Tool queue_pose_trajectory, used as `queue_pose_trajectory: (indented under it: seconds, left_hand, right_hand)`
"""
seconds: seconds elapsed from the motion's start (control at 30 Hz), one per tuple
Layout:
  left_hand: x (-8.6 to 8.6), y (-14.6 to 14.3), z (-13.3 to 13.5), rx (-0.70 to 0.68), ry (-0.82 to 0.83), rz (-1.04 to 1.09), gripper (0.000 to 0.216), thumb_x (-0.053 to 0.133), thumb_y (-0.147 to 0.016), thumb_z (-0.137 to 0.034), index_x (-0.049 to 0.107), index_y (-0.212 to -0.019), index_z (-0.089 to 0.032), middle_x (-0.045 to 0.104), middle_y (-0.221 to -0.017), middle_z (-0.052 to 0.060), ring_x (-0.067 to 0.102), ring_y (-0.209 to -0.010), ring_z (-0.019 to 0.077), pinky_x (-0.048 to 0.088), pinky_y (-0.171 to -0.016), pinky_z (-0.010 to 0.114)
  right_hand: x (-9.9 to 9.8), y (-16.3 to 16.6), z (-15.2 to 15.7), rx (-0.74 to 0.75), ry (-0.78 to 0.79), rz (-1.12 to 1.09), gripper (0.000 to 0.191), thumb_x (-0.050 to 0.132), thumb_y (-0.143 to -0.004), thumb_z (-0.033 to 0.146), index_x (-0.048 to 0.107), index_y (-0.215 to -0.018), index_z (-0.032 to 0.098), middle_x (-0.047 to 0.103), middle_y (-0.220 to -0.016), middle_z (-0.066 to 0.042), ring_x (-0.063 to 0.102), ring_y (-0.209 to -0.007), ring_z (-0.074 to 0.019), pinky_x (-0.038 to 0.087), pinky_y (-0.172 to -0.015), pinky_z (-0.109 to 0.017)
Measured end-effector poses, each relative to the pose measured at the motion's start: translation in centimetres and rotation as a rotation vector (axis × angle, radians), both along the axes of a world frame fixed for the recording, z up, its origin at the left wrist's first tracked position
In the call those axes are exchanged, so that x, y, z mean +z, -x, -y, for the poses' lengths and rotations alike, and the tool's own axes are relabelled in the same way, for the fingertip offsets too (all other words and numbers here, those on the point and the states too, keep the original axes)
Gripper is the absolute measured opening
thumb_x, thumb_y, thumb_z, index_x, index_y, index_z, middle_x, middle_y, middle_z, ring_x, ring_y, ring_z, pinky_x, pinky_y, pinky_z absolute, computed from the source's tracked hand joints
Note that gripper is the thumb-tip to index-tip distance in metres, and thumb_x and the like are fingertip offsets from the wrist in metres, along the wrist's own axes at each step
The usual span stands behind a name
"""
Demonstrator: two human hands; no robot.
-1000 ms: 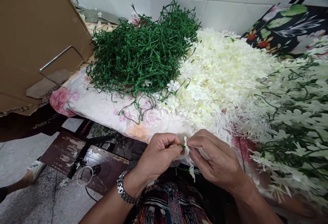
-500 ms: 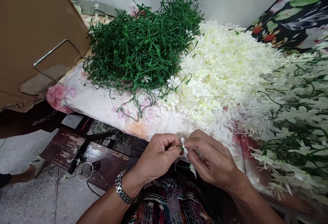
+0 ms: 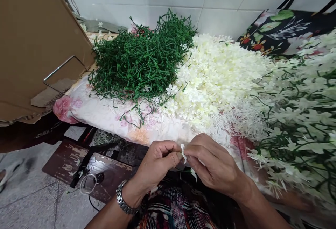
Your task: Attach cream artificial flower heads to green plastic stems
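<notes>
Over my lap, a small white artificial flower [image 3: 183, 153] sits edge-on between my fingertips. My left hand [image 3: 161, 162], with a metal watch on its wrist, is closed in a pinch at the flower's left side, on a green stem now mostly hidden by the fingers. From the other side, thumb and forefinger of my right hand [image 3: 214, 164] pinch at the flower's centre. Another white flower [image 3: 193, 174] hangs below the right fingers. Beyond my hands lie a tangled heap of green plastic stems [image 3: 136, 64] and a pile of loose white blossoms [image 3: 217, 71].
Assembled white flower sprays [image 3: 301, 124] are heaped at the right. A floral cloth [image 3: 105, 113] covers the work surface. A cardboard box [image 3: 39, 40] with a wire handle stands left. A black floral bag [image 3: 283, 35] leans at the back. A brown board [image 3: 110, 176] lies low left.
The flower has come closer against my left fingertips, and the green stem end seen before is now covered. The view has shifted slightly; a foot at the left has moved.
</notes>
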State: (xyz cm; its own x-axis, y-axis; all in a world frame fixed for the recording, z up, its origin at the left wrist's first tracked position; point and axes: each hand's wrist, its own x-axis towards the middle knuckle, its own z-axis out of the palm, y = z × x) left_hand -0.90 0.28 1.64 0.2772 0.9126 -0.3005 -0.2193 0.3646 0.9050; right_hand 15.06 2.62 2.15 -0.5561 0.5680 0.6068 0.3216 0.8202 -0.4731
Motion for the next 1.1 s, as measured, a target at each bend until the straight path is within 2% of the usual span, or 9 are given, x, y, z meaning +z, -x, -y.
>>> queue_pose_trajectory:
  seconds: [0.17,0.37,0.57,0.77,0.9,1.0,1.1]
  left_hand:
    - [-0.1,0.0,0.2,0.043,-0.04,0.033,0.022,0.068,-0.069,-0.031,0.062,-0.058,-0.013,0.043,-0.051,-0.004,0.031,-0.051,0.0073,0.025,-0.05,0.021]
    - [0.0,-0.1,0.0,0.063,-0.132,-0.055,0.019,0.064,-0.071,-0.022,0.058,-0.056,-0.013,0.04,-0.051,-0.005,0.03,-0.051,0.0072,0.025,-0.049,0.02]
    - [-0.8,-0.2,-0.3,0.071,-0.147,-0.106,0.022,0.058,-0.073,-0.018,0.053,-0.052,-0.013,0.036,-0.049,-0.005,0.028,-0.05,0.0071,0.023,-0.048,0.021]
    - [-0.6,-0.8,-0.7,0.079,-0.082,-0.119,0.027,0.063,-0.071,-0.025,0.051,-0.049,-0.014,0.033,-0.047,-0.006,0.025,-0.048,0.0065,0.022,-0.046,0.021]
    - [-0.5,-0.6,-0.7,0.062,-0.079,-0.099,0.029,0.065,-0.071,-0.033,0.054,-0.053,-0.014,0.039,-0.048,-0.005,0.028,-0.047,0.0066,0.025,-0.045,0.02]
    - [-0.2,-0.2,-0.4,0.081,-0.173,-0.108,0.028,0.064,-0.074,-0.034,0.058,-0.057,-0.014,0.045,-0.05,-0.003,0.034,-0.048,0.0077,0.029,-0.046,0.02]
    - [0.3,0.2,0.0,0.105,-0.35,-0.189,0.021,0.059,-0.079,-0.024,0.061,-0.06,-0.014,0.048,-0.053,-0.002,0.039,-0.051,0.0086,0.033,-0.049,0.02]
  right_hand:
    - [0.4,0.1,0.1,0.016,0.015,-0.006,0.012,0.047,-0.083,0.004,0.054,-0.088,0.013,0.055,-0.07,-0.005,0.048,-0.066,-0.0142,0.043,-0.058,-0.028]
    - [-0.1,0.1,0.1,-0.005,0.002,0.012,0.011,0.048,-0.082,0.003,0.053,-0.086,0.011,0.054,-0.069,-0.005,0.047,-0.066,-0.0142,0.043,-0.058,-0.028]
    - [-0.6,0.4,-0.1,-0.018,-0.049,0.016,0.012,0.045,-0.083,0.001,0.051,-0.085,0.011,0.051,-0.066,-0.005,0.045,-0.065,-0.0143,0.042,-0.057,-0.028]
    - [-1.1,0.3,-0.1,-0.042,-0.051,0.045,0.014,0.045,-0.082,0.0,0.05,-0.084,0.012,0.051,-0.067,-0.005,0.046,-0.066,-0.0148,0.043,-0.058,-0.029]
    - [-0.6,0.0,-0.2,-0.035,-0.022,0.025,0.013,0.044,-0.084,0.003,0.052,-0.086,0.014,0.052,-0.068,-0.004,0.047,-0.066,-0.0141,0.044,-0.058,-0.028]
    - [0.2,-0.1,-0.1,-0.013,0.073,-0.013,0.01,0.05,-0.084,0.006,0.054,-0.091,0.012,0.056,-0.074,-0.005,0.05,-0.07,-0.013,0.046,-0.061,-0.026]
    - [0.8,-0.2,0.3,-0.021,0.128,-0.065,0.011,0.053,-0.081,0.007,0.055,-0.091,0.012,0.057,-0.075,-0.005,0.052,-0.069,-0.0121,0.046,-0.06,-0.024]
